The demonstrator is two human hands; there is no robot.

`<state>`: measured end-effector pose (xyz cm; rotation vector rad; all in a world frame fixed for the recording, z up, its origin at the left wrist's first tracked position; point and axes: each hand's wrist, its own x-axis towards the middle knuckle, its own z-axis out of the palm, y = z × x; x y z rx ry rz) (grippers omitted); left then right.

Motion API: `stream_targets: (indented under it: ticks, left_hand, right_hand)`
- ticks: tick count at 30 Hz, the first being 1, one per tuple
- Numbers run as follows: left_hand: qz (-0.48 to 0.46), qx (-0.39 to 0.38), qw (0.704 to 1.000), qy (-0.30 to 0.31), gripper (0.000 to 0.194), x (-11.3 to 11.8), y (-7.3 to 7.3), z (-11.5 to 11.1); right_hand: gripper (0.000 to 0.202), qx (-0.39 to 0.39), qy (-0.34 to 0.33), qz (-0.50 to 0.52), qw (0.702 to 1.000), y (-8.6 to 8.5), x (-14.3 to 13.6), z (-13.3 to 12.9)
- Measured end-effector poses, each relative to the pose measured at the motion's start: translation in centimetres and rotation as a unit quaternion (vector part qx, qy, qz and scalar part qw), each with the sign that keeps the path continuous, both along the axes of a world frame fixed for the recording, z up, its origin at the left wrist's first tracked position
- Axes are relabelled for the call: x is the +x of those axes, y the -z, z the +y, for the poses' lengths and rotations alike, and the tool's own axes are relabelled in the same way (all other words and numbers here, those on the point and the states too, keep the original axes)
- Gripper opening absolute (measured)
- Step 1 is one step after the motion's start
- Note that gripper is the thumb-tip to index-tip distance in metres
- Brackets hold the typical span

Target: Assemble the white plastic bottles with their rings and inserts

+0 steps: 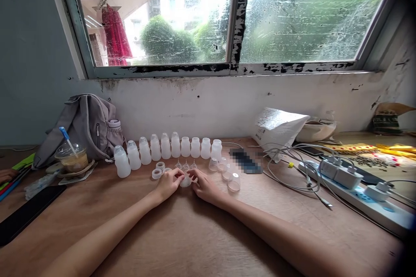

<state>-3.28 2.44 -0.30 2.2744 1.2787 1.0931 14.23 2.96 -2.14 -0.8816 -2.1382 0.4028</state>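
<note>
Between my hands, on the wooden table, sits a translucent white bottle ring (185, 181); whether a nipple is in it I cannot make out. My left hand (168, 184) pinches its left side, fingers closed. From the right, my right hand (206, 187) has bent fingertips against it. Just beyond are clear bottle nipples (185, 166), and loose white rings (156, 174) lie by my left hand. Clear dome caps (234, 181) stand to the right. Behind runs a curved row of baby bottles: capped ones (144, 151) at left, open-topped ones (195, 147) at right.
A power strip (360, 194) and tangled cables (292, 169) lie at right, near a partly blurred phone (245, 162) and a silvery bag (279, 125). At left are an iced drink cup (73, 156), a grey backpack (86, 127), a black slab (30, 212) and another person's hand (8, 175).
</note>
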Motion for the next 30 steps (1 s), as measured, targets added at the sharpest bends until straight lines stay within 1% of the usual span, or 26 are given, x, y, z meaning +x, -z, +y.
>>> stream_targets:
  ticks: [1,3,5,7,9,11,14,18,24,30]
  left_hand:
    - [-0.038,-0.025,0.999,0.005,0.019,0.3,-0.1,0.3]
    - [-0.109,-0.078,0.991,0.026,0.021,1.1,-0.2,0.9]
    - [-0.168,-0.138,0.975,0.052,0.024,1.9,0.1,1.2]
    - [-0.219,-0.195,0.954,0.068,0.029,2.6,0.7,1.3]
    - [-0.267,-0.224,0.935,0.06,0.031,3.0,1.3,1.1]
    - [-0.293,-0.225,0.928,0.043,0.032,3.1,1.6,0.8]
    - [-0.274,-0.197,0.94,0.052,0.03,2.9,1.4,0.3]
    - [-0.227,-0.163,0.958,0.073,0.025,2.8,1.0,-0.2]
    - [-0.209,-0.168,0.959,0.093,0.02,2.9,1.3,0.1]
    - [-0.187,-0.159,0.964,0.104,0.018,2.8,1.3,0.1]
  right_hand:
    - [0.04,0.001,0.0,0.013,1.0,-0.2,0.0,-0.1]
    - [0.028,0.004,0.016,0.041,0.999,-0.7,0.1,-0.4]
    - [0.015,-0.001,0.041,0.065,0.997,-1.1,0.2,-0.5]
    - [0.008,-0.015,0.059,0.077,0.995,-1.3,0.4,-0.5]
    - [0.005,-0.028,0.076,0.085,0.993,-1.2,0.4,-0.3]
    - [0.004,-0.036,0.094,0.097,0.99,-1.0,0.5,-0.1]
    - [0.006,-0.05,0.115,0.112,0.986,-0.8,0.5,0.2]
    - [0.008,-0.064,0.112,0.115,0.985,-0.8,0.6,0.4]
    - [0.008,-0.081,0.081,0.113,0.987,-0.4,0.7,0.7]
    - [0.01,-0.099,0.08,0.113,0.985,-0.4,0.6,1.0]
